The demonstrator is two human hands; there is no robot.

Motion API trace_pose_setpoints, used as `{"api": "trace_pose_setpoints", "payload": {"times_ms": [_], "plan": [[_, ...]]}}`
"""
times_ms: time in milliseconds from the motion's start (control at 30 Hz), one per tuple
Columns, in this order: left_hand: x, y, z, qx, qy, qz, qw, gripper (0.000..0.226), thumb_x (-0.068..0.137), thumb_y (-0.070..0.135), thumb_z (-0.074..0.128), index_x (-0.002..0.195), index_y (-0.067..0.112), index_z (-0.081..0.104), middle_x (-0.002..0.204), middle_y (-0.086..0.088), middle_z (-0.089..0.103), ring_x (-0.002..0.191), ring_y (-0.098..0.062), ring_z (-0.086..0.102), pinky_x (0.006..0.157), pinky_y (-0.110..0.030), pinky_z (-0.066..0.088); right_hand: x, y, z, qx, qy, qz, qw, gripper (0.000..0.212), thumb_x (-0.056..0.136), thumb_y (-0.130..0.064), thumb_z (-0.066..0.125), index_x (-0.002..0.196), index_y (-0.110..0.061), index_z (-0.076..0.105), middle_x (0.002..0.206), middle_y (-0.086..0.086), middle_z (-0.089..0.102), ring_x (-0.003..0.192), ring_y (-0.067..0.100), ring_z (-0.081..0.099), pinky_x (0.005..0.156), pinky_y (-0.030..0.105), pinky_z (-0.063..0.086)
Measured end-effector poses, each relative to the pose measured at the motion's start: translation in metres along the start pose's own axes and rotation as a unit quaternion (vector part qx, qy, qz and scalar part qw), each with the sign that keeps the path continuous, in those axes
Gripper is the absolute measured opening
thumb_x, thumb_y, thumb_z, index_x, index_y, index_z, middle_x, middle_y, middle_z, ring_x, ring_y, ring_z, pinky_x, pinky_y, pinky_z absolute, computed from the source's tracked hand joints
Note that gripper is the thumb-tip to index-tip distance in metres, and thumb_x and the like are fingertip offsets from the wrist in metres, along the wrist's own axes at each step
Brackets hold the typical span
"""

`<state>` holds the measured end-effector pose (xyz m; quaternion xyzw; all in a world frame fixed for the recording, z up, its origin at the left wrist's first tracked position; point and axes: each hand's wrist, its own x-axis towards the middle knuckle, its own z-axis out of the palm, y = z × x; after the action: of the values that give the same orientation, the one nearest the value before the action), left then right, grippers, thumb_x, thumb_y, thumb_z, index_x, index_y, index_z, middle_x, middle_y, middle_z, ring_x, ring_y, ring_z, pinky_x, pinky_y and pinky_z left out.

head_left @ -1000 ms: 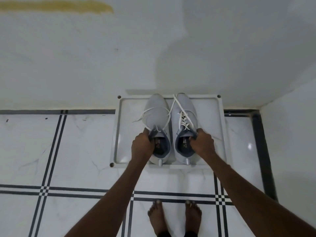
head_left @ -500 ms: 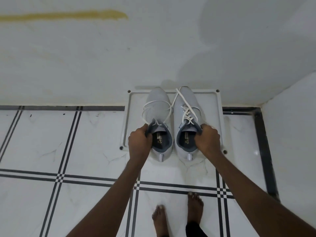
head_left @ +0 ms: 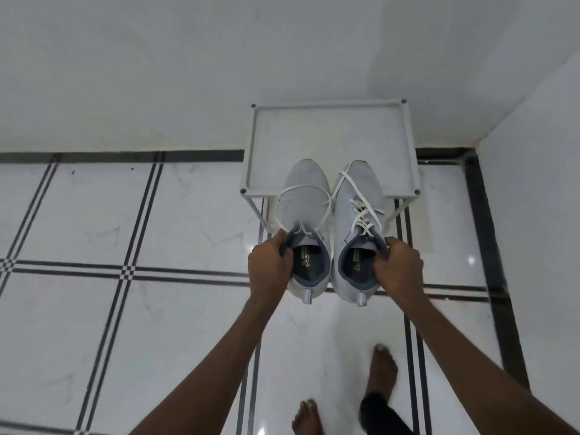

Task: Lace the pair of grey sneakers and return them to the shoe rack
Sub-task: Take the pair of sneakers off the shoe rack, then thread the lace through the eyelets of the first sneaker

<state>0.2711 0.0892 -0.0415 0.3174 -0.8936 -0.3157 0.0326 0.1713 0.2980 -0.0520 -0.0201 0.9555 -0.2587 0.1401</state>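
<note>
In the head view, the left hand is gripping the left grey sneaker by its collar, the right hand gripping the right grey sneaker likewise. Both are now lifting off the shoe rack, only their toes overhanging its near edge, heels above the floor.

bare forearms, bare feet, dark trouser cuff
</note>
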Motion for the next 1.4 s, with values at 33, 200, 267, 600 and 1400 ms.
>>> {"api": "trace_pose_setpoints", "payload": {"times_ms": [33, 200, 267, 600, 1400], "plan": [[-0.012, -0.013, 0.01, -0.001, -0.006, -0.004, 1.0, 0.029, 0.083, 0.01, 0.055, 0.106, 0.017, 0.07, 0.07, -0.007, 0.068, 0.06, -0.023, 0.056, 0.056, -0.026, 0.034, -0.009, 0.01, 0.013, 0.0, -0.002, 0.005, 1.0, 0.01, 0.082, -0.01, 0.054, 0.083, -0.003, 0.06, 0.074, 0.016, 0.063, 0.065, 0.033, 0.052, 0.062, 0.033, 0.039], [-0.052, -0.082, 0.083, 0.002, -0.027, -0.041, 0.999, 0.026, 0.086, 0.008, 0.055, 0.105, 0.018, 0.069, 0.062, 0.007, 0.055, 0.054, -0.009, 0.051, 0.048, -0.012, 0.024, -0.033, 0.071, 0.1, 0.001, -0.035, 0.017, 0.999, 0.007, 0.082, -0.005, 0.054, 0.079, -0.001, 0.059, 0.069, 0.011, 0.059, 0.068, 0.037, 0.06, 0.059, 0.031, 0.037], [-0.059, -0.108, 0.119, 0.012, -0.033, -0.054, 0.998, 0.026, 0.088, 0.007, 0.055, 0.108, 0.016, 0.069, 0.071, 0.002, 0.06, 0.06, -0.014, 0.053, 0.05, -0.012, 0.025, -0.031, 0.097, 0.139, 0.0, -0.053, 0.024, 0.998, 0.006, 0.081, -0.005, 0.055, 0.08, -0.003, 0.059, 0.07, 0.011, 0.06, 0.071, 0.037, 0.063, 0.059, 0.03, 0.039], [-0.025, -0.24, 0.314, 0.023, -0.03, -0.068, 0.997, 0.028, 0.086, 0.006, 0.056, 0.11, 0.014, 0.069, 0.074, -0.011, 0.07, 0.066, -0.03, 0.064, 0.056, -0.027, 0.039, 0.028, 0.205, 0.325, -0.009, -0.059, 0.033, 0.998, 0.011, 0.077, -0.004, 0.053, 0.085, -0.001, 0.059, 0.085, 0.023, 0.068, 0.084, 0.043, 0.063, 0.064, 0.031, 0.035], [0.011, -0.351, 0.341, 0.005, 0.017, -0.048, 0.999, 0.027, 0.084, 0.029, 0.062, 0.108, 0.019, 0.056, 0.101, -0.002, 0.06, 0.091, -0.026, 0.061, 0.069, -0.03, 0.041, 0.058, 0.137, 0.406, -0.038, 0.002, -0.291, 0.956, 0.037, 0.079, -0.004, 0.056, 0.115, -0.007, 0.062, 0.112, 0.01, 0.064, 0.109, 0.029, 0.05, 0.092, 0.043, 0.046]]}}
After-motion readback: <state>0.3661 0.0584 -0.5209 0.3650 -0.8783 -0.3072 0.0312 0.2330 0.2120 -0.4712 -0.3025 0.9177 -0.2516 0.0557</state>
